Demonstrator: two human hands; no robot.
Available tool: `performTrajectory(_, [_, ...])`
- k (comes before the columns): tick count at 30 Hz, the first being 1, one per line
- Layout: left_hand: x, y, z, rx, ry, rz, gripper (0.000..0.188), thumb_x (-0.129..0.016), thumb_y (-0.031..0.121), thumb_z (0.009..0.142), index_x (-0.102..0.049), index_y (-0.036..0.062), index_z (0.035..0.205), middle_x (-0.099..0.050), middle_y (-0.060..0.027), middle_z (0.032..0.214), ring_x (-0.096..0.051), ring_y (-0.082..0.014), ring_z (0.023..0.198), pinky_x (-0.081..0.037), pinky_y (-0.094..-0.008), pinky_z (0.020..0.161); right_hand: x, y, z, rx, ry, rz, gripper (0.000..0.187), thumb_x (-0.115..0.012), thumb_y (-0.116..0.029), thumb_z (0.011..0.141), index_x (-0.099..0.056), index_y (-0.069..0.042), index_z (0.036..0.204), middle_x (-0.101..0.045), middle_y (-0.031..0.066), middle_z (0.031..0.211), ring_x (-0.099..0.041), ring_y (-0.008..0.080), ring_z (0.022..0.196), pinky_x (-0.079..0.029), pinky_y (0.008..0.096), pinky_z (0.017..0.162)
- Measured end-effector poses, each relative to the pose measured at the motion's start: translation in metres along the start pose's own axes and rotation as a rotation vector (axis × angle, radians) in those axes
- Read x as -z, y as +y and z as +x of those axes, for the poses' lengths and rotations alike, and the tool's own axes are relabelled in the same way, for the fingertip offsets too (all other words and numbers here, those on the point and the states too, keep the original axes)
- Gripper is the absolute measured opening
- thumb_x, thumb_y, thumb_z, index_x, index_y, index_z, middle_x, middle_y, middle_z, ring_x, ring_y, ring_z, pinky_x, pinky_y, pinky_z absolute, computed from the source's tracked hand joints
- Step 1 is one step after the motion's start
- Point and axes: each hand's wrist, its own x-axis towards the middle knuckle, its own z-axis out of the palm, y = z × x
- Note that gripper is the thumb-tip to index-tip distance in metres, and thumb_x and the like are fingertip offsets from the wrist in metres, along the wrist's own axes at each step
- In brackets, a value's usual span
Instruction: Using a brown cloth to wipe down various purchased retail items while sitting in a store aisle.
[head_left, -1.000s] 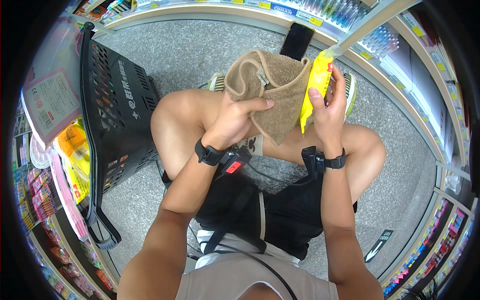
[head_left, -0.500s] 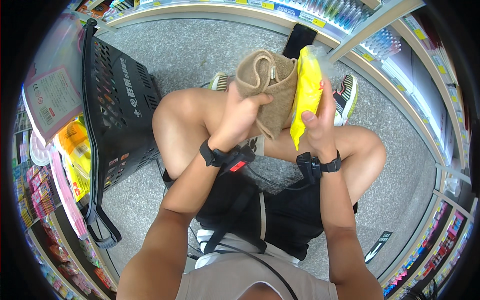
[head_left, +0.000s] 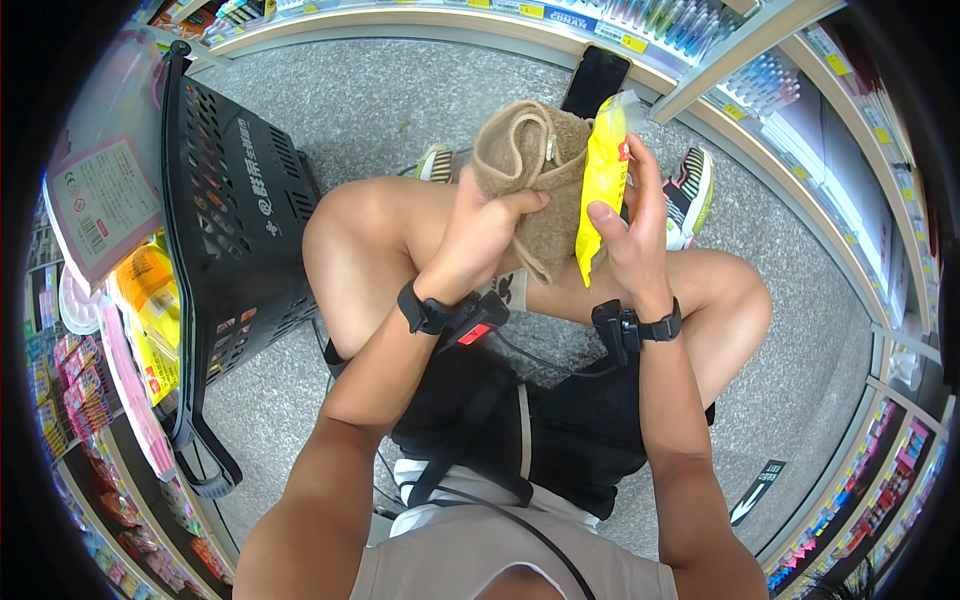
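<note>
A folded brown towel (head_left: 558,205), fuzzy with a stitched edge and a small pale tag, is held up over my crossed legs. My left hand (head_left: 478,232) is closed on its left side, the thumb pressed across the near face. Close against the towel's right side stands a slim yellow plastic packet (head_left: 602,185) with a clear top end and a small red mark. My right hand (head_left: 643,228) grips it from the right, thumb on the near side and fingers behind its right edge. The packet's far side is hidden.
At left stands a black perforated shopping basket (head_left: 245,200) with a pink-edged package (head_left: 105,215) and yellow packets (head_left: 150,285) in it. A dark phone (head_left: 596,82) leans by the far shelf. Shelves of pens (head_left: 675,30) curve around. A cable (head_left: 540,372) runs between my wrist devices.
The yellow packet has turned in my right hand, showing more of its printed edge, and shifted slightly left. The right fingers have moved with it. The towel and left hand have barely moved.
</note>
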Motion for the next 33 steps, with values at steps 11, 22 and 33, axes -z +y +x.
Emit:
performTrajectory(11, [0.006, 0.003, -0.001, 0.05, -0.03, -0.098, 0.071, -0.056, -0.017, 0.07, -0.039, 0.0026, 0.136, -0.053, -0.0108, 0.127, -0.052, -0.0216, 0.12, -0.043, -0.0352, 0.101, 0.007, 0.007, 0.004, -0.05, 0.075, -0.022, 0.08, -0.073, -0.036, 0.078, -0.036, 0.004, 0.137, -0.053, 0.0192, 0.124, -0.055, 0.0257, 0.113, -0.046, 0.0369, 0.094])
performTrajectory(22, [0.016, 0.025, -0.008, 0.2, -0.128, -0.352, 0.057, -0.058, -0.014, 0.073, -0.048, -0.0018, 0.128, -0.058, -0.0155, 0.122, -0.056, -0.027, 0.115, -0.046, -0.039, 0.099, 0.017, -0.002, 0.005, -0.093, 0.095, 0.067, 0.073, -0.066, -0.038, 0.084, -0.036, 0.003, 0.137, -0.048, 0.0198, 0.129, -0.053, 0.0269, 0.115, -0.046, 0.037, 0.095])
performTrajectory(33, [0.005, 0.005, 0.0, -0.093, 0.013, 0.24, 0.052, -0.06, -0.013, 0.072, -0.051, -0.0012, 0.122, -0.06, -0.0065, 0.113, -0.056, -0.0157, 0.106, -0.044, -0.0298, 0.093, 0.003, 0.002, -0.001, -0.042, 0.01, 0.097, 0.08, -0.071, -0.039, 0.079, -0.036, 0.003, 0.138, -0.048, 0.0198, 0.129, -0.049, 0.0284, 0.12, -0.043, 0.0396, 0.098])
